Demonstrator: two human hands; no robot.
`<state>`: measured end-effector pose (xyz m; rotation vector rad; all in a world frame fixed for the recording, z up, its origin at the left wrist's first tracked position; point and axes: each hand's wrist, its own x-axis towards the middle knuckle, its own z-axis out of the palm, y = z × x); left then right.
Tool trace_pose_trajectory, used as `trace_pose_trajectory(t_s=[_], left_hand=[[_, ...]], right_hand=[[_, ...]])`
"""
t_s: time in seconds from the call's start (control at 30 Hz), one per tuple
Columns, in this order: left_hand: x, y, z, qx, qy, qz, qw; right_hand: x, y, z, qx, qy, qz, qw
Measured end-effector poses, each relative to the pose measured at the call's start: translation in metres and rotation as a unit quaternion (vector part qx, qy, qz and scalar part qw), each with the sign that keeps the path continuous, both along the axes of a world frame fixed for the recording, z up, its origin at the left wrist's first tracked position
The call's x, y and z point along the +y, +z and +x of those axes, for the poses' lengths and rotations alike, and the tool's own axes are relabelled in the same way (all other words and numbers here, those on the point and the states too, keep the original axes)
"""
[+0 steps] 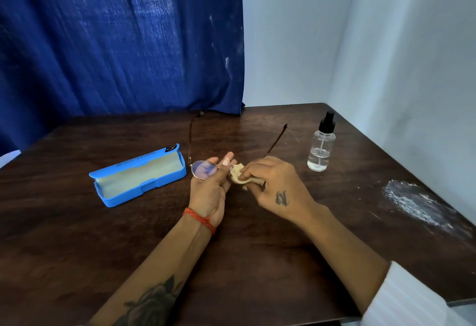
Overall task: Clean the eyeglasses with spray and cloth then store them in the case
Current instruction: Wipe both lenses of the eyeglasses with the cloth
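Gold-rimmed eyeglasses, temples pointing away

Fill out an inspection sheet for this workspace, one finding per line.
Surface: dark wooden table, white powdery smear near its right edge.
Job's things: eyeglasses held with temples open; beige cloth on one lens; blue case open on the table; spray bottle upright, partly filled.
Clutter: nothing seen.
Grippers: left hand holds the eyeglasses; right hand pinches the cloth.
Cables: nothing seen.
Surroundings: blue curtain behind, white wall at right.
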<state>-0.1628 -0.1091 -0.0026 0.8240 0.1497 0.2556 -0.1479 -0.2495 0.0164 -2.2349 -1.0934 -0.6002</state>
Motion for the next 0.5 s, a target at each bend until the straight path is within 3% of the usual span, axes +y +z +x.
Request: trace_pose_trajectory(t_s=[0.1, 0.37, 0.5], left_hand=[[0.0036, -0.0003, 0.0014, -0.005, -0.016, -0.001, 1.0], [0.0095, -0.0017, 0.0006, -0.033, -0.018, 0.021, 0.999], [0.009, -0.0032, 0.0008, -0.031, 0.009, 0.037, 0.999]], right_hand=[[-0.0001, -0.0005, -0.0006, -0.047, -0.027, -0.039, 0.998], [0.0003, -0.001, 0.0021, -0.075, -0.041, 0.083, 0.993], [0.0017, -0.0029, 0.0031, -0.086, -0.028, 0.083, 0.992]])
